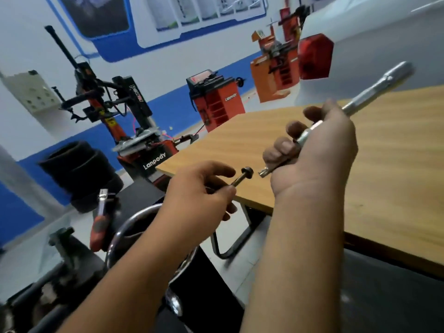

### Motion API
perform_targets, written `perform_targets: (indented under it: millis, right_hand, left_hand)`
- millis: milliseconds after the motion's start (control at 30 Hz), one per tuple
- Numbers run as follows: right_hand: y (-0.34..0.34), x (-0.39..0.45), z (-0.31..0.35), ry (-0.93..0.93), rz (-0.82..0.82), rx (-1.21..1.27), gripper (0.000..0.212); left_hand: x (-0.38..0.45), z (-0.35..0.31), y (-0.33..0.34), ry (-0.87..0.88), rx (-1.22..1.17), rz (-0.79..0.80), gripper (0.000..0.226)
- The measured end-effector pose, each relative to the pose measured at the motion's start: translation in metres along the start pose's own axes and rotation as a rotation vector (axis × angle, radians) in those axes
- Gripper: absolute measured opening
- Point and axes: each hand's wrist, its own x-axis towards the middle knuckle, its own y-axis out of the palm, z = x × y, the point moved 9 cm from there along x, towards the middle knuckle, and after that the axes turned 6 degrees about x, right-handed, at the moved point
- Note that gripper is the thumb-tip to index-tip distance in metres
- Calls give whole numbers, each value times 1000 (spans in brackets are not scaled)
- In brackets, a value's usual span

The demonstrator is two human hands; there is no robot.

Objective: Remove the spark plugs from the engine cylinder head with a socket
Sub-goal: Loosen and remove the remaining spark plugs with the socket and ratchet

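Behind was a tire shop and a wooden worktop (384, 152). My left hand (199, 195) pinched a small spark plug (241, 177) by its thin end. It looked hard, light, breakable. My right hand (319, 150) gripped the socket wrench (374, 90).

Right hand (314, 150) grips long silver socket wrench (374, 92), raised over light wooden tabletop (396, 179); socket end points up and right, drive end toward left hand (199, 195). Left hand pinches small grey metal plug (242, 176), tip just beside drive end, apart. Red-handled tool (99, 224) lower left. Black-and-red tyre changer (129, 131) behind, stacked black tyres (81, 169) to its left.
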Motion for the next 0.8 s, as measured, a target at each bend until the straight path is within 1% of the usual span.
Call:
perform_targets:
  millis: [67, 100, 200, 300, 400, 533, 567, 667, 733, 800]
  right_hand:
    - [-20, 15, 16, -32, -22, -93, 24]
    - [-33, 22, 24, -37, -60, -142, 23]
    - [-66, 44, 40, -52, -143, -204, 15]
    - [-93, 59, 50, -51, -242, -258, 10]
    - [-109, 73, 58, -58, -301, -263, 11]
    - [-109, 82, 55, -8, -279, -270, 31]
    - [-107, 82, 54, 12, -266, -269, 33]
    - [-103, 82, 45, 84, -211, -241, 37]
    - [-103, 83, 41, 104, -192, -215, 38]
    - [-104, 83, 39, 96, -200, -195, 38]
  left_hand:
    - [21, -3, 28, -68, -43, 31, 24]
    - [31, -2, 42, -108, -79, 55, 24]
    - [55, 3, 81, -215, -161, 122, 21]
    - [74, 8, 103, -238, -99, 89, 18]
    - [89, 12, 114, -267, -20, 26, 19]
    - [99, 20, 127, -341, 34, 35, 15]
    - [100, 21, 131, -341, 35, 50, 20]
    - [99, 25, 139, -295, 31, 115, 35]
    - [97, 25, 140, -245, 92, 133, 37]
    - [97, 24, 139, -205, 125, 91, 35]
